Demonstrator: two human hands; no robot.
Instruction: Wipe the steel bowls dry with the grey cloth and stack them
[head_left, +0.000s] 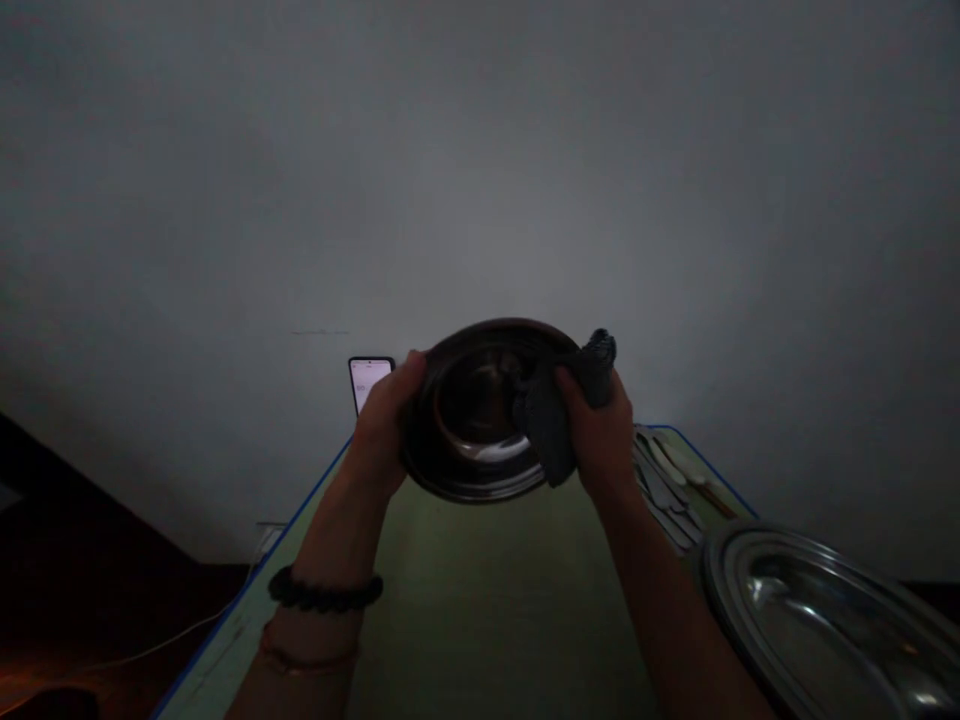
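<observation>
Above the table I hold up a round, shiny metal plate (487, 452), its hollow side tilted toward me. My left hand (386, 420) grips the left rim, thumb over the edge. At the right rim my right hand (604, 430) is closed around a dark grey cloth (551, 420). The cloth lies over the right part of the plate, one bunched end sticking up beyond the thumb. My right fingers behind the cloth and plate are hidden.
The pale green table (495, 600) has a blue edge and meets a grey wall (480, 180). A lit phone (369, 380) leans there at left. Several pieces of cutlery (667, 485) lie at right, beside a large metal dish (825, 620). A thin cable (172, 637) runs at lower left.
</observation>
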